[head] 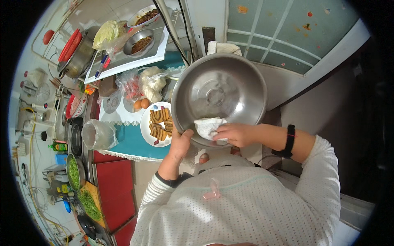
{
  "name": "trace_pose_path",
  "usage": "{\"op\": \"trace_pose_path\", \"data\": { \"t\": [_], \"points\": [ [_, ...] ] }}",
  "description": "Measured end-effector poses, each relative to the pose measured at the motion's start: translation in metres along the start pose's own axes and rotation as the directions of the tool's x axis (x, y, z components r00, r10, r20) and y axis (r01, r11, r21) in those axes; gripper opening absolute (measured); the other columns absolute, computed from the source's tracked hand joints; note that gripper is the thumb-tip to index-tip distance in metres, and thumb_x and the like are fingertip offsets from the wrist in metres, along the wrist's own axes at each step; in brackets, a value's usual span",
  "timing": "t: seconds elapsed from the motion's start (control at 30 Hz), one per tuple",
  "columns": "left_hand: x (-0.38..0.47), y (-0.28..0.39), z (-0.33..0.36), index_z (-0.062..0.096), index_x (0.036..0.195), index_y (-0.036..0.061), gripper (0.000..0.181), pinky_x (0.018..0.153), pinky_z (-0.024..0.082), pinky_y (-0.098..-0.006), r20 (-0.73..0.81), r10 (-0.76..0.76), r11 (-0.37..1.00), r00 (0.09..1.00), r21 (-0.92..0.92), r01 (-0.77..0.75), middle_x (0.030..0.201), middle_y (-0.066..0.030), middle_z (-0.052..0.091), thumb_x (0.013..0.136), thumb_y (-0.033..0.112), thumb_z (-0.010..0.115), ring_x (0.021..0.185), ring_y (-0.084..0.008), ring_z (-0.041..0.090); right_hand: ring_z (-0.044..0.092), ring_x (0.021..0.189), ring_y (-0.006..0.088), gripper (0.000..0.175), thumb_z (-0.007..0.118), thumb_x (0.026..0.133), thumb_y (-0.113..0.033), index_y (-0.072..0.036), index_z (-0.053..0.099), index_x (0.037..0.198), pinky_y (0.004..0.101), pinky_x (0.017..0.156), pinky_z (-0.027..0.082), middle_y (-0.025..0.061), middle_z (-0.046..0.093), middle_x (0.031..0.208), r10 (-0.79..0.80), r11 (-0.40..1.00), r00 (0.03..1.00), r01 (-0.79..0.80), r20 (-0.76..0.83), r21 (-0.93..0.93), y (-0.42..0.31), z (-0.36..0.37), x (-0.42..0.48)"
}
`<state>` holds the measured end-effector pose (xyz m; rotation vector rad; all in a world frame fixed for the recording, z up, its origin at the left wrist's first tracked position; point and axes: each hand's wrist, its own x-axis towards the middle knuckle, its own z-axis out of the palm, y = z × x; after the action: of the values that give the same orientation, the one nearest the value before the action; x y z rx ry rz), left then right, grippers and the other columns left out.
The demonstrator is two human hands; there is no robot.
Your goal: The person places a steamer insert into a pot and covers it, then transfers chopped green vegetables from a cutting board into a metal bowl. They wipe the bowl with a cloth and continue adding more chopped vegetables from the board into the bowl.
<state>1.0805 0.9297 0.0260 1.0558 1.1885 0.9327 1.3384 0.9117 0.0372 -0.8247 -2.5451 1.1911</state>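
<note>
A large, round stainless steel basin (pixel 218 86) is tilted in front of me, its inside facing up. My left hand (pixel 181 141) grips the basin's lower left rim, thumb over the edge. In my right hand (pixel 235 133) is a white cloth (pixel 209 126), pressed on the inner wall near the rim closest to me. The rest of the basin's inside shows bare, shiny metal. Just left of the basin, a white plate (pixel 146 123) holds browned slices of food; the basin's rim and my left hand are close to its right edge.
Eggs (pixel 141 104), a bag of white powder or dough (pixel 152 83) and a clear plastic bag (pixel 99 134) lie on the teal-covered table (pixel 129 144). Bowls of food stand on a raised white-edged board (pixel 160 57). A paned door (pixel 277 33) is beyond the basin. Chopped greens (pixel 90 204) lie on the counter.
</note>
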Motion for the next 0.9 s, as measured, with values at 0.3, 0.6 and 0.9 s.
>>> {"op": "trace_pose_path", "data": {
  "t": [0.3, 0.6, 0.9],
  "points": [
    [-0.044, 0.013, -0.030, 0.039, 0.131, -0.0007, 0.053, 0.070, 0.054, -0.0353, -0.245, -0.121, 0.982, 0.962, -0.168, 0.081, 0.110, -0.0125, 0.056, 0.079, -0.001, 0.049, 0.097, -0.0253, 0.058, 0.058, 0.093, 0.0103, 0.026, 0.052, 0.082, 0.002, -0.007, 0.060, 0.105, 0.0269, 0.081, 0.049, 0.0008, 0.060, 0.099, 0.428, 0.712, 0.775, 0.029, -0.465, 0.702, -0.043, -0.120, -0.047],
    [-0.125, 0.008, -0.036, 0.050, 0.114, -0.0028, 0.037, 0.062, 0.055, -0.0377, -0.506, -0.289, 0.899, 0.812, -0.436, 0.048, 0.097, -0.0123, 0.058, 0.077, -0.001, 0.050, 0.079, -0.0252, 0.062, 0.060, 0.099, 0.0199, 0.035, 0.053, 0.089, -0.011, -0.002, 0.054, 0.122, 0.0312, 0.087, 0.048, 0.0118, 0.062, 0.111, 0.316, 0.928, 0.321, 0.092, -0.893, 0.362, -0.007, -0.219, -0.011],
    [-0.205, -0.004, -0.030, 0.050, 0.112, -0.0066, 0.035, 0.072, 0.057, -0.0409, -0.690, -0.431, 0.743, 0.582, -0.637, -0.205, 0.101, -0.0131, 0.058, 0.077, -0.004, 0.045, 0.087, -0.0253, 0.062, 0.056, 0.113, 0.0363, 0.052, 0.057, 0.087, -0.035, -0.006, 0.052, 0.129, 0.0412, 0.095, 0.044, 0.0214, 0.061, 0.118, 0.263, 0.833, 0.750, -0.494, -0.607, -0.250, 0.161, -0.266, 0.071]
  ]
}}
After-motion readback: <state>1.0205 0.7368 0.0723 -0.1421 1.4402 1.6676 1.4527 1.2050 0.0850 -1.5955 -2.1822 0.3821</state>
